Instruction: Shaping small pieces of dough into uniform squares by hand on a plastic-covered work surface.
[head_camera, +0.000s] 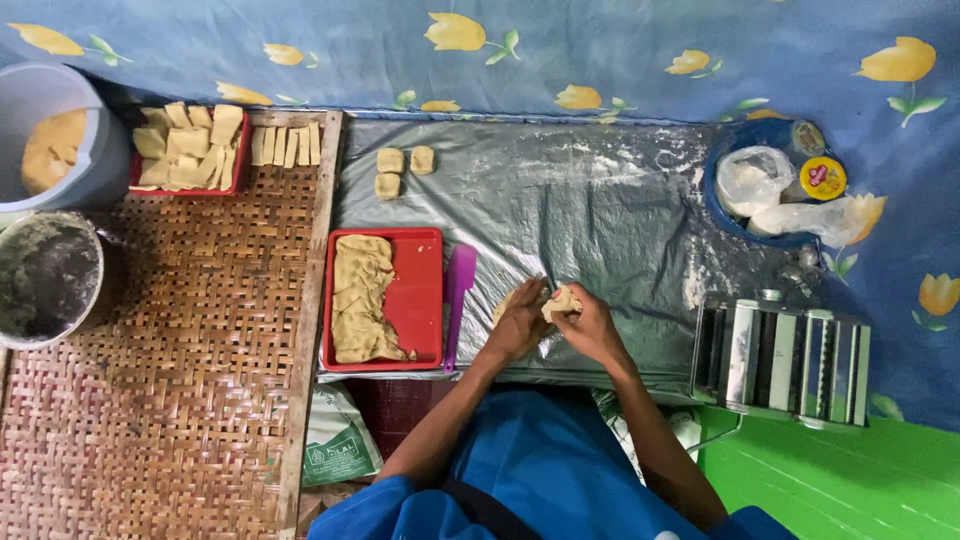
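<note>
Fingers of the left hand (518, 325) and right hand (588, 325) close together around a dough lump (560, 300), above the floured grey sheet (600, 210).

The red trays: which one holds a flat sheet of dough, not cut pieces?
The red tray on the grey sheet, beside the purple scraper, holds one flat dough sheet. The other red tray, on the woven mat, holds cut pieces.

Floured grey plastic sheet (590, 210), red tray (425, 300), purple scraper (459, 290), three dough pieces (400, 168)
</note>
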